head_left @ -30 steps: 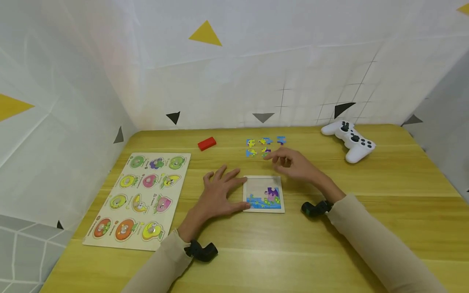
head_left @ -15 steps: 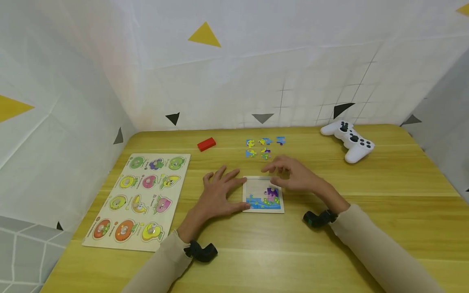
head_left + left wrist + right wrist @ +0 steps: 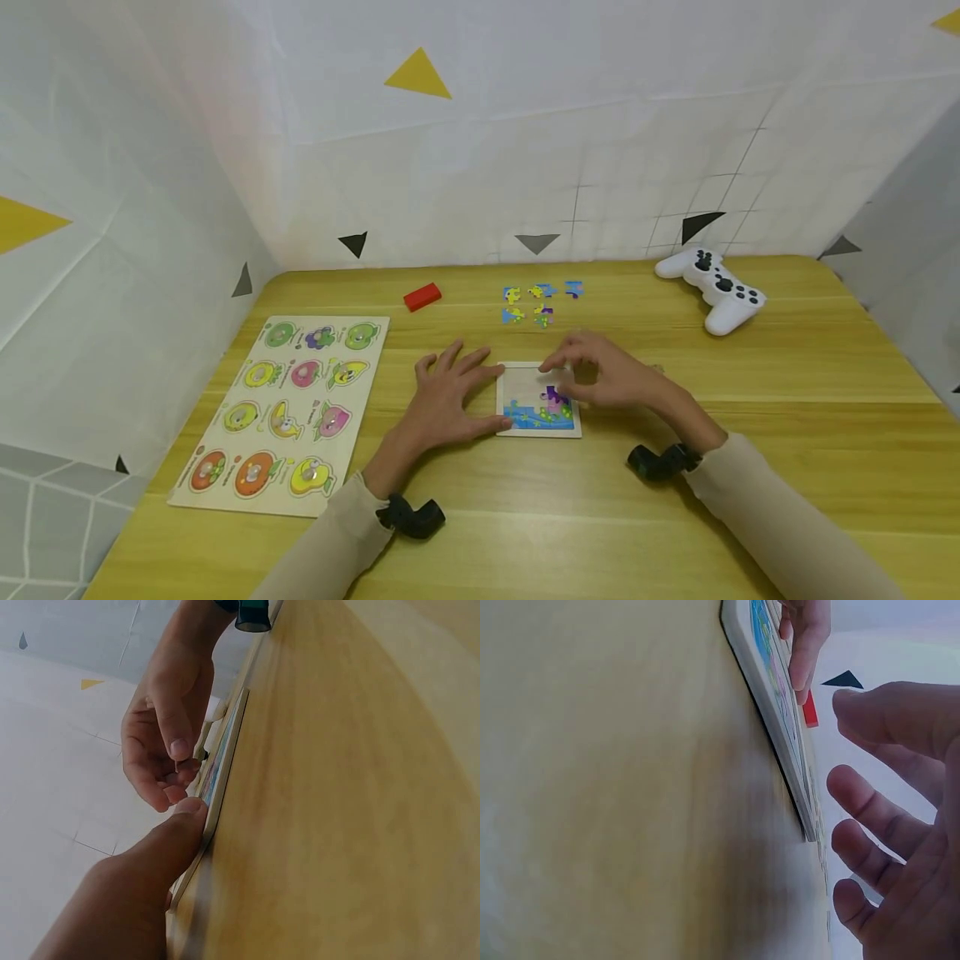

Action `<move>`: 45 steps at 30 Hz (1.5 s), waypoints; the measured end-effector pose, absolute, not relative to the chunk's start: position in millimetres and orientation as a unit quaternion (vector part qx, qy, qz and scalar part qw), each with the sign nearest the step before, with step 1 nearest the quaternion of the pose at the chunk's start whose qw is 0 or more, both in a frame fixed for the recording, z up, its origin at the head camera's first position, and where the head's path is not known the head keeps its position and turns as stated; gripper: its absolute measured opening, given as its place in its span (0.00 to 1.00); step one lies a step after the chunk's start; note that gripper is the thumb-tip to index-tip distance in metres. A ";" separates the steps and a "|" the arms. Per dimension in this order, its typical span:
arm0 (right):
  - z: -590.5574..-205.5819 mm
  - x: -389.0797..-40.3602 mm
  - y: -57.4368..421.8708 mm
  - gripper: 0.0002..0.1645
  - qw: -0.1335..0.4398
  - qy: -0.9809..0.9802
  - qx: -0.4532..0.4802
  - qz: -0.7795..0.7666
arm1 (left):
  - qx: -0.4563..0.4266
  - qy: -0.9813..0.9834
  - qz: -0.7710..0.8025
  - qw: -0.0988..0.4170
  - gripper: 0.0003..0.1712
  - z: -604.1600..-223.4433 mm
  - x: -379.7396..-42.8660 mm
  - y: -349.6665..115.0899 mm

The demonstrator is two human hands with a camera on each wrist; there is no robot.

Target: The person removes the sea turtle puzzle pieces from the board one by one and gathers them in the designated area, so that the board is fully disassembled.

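A small wooden puzzle tray [image 3: 539, 364] lies in the middle of the table, with purple and blue jigsaw pieces [image 3: 536, 417] along its near and right parts. My left hand [image 3: 448, 402] holds it steady, fingers spread, with thumb and fingertip at the left rim. Over the tray's right side hovers my right hand [image 3: 611, 375], its fingers bent and thumb apart from the index finger in the head view. The left wrist view has the right hand [image 3: 166, 724] just beyond the left thumb. In the right wrist view no piece shows between the right fingers [image 3: 877, 817].
Several loose jigsaw pieces [image 3: 513, 316] lie beyond the tray. Behind them to the left is a red block [image 3: 422, 297]. A fruit peg board [image 3: 288, 417] fills the left side, and a white game controller [image 3: 712, 290] rests at the back right.
My right hand has come back from beside the loose pieces to over the tray's right side. The left hand stays at the tray's left rim, and the loose pieces lie unmoved.
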State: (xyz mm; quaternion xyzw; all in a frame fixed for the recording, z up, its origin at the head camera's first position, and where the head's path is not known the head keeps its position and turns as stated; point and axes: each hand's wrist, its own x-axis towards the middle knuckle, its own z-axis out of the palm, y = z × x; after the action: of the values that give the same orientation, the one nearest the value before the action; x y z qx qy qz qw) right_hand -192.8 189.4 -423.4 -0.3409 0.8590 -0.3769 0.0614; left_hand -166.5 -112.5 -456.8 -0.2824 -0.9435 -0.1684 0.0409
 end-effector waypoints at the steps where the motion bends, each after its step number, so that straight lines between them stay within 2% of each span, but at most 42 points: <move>1: -423.4 -191.9 189.6 0.18 0.065 0.860 -0.339 -0.375 | -0.282 -0.944 -0.168 0.040 0.46 -456.9 -166.5 -112.5; 34: -424.7 -183.5 190.2 0.22 0.088 0.880 -0.357 -0.301 | -0.280 -0.945 -0.165 0.034 0.46 -456.7 -168.0 -111.9; 45: -423.5 -182.2 190.1 0.20 0.099 0.884 -0.350 -0.295 | -0.278 -0.945 -0.167 0.032 0.46 -456.2 -166.6 -111.9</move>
State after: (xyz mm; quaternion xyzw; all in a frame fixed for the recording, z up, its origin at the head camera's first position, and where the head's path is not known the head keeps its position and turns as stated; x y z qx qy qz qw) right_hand -182.2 190.1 -423.5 -0.3496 0.8836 -0.2955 0.0986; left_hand -166.6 -111.9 -456.2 -0.2777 -0.9455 -0.1671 0.0320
